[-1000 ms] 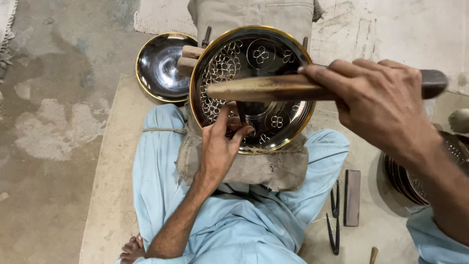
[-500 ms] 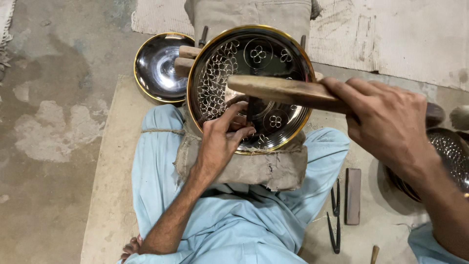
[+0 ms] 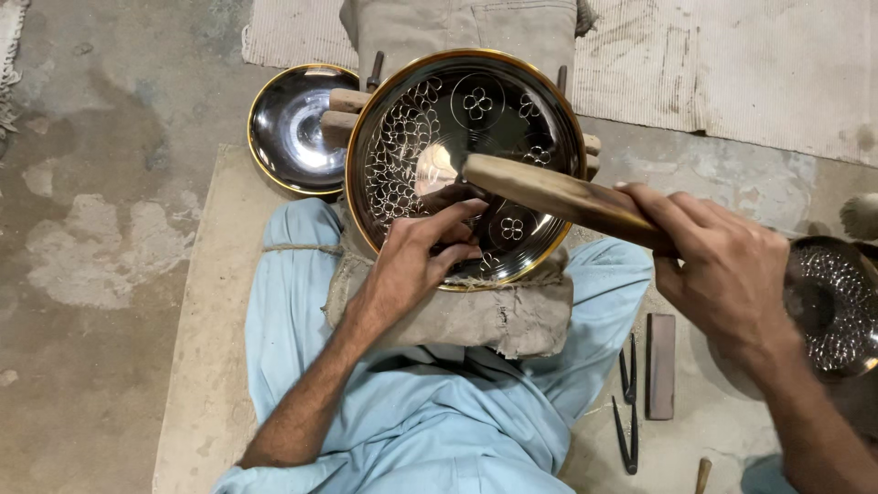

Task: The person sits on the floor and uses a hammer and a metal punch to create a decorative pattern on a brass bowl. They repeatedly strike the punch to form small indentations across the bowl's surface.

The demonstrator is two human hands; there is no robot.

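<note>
A round dark metal plate [image 3: 547, 96] with a gold rim and flower patterns cut into it lies on a padded cloth block [image 3: 498, 320] in my lap. My left hand [image 3: 412, 265] rests on the plate's lower middle. Its fingers are pinched on a thin metal punch that is mostly hidden. My right hand [image 3: 722, 274] grips a wooden mallet stick [image 3: 549, 192]. The stick's far end hangs over the plate, just above my left fingertips.
A plain shiny bowl [image 3: 288, 128] sits behind the plate at the left, with wooden blocks between them. A patterned bowl [image 3: 837, 306] lies at the right edge. A pair of dividers [image 3: 626, 407] and a flat bar [image 3: 660, 366] lie on the floor by my right leg.
The mallet stick has swung from lying across the plate to angling down at my left fingers. My right hand dropped lower and to the right. My left hand stayed on the plate.
</note>
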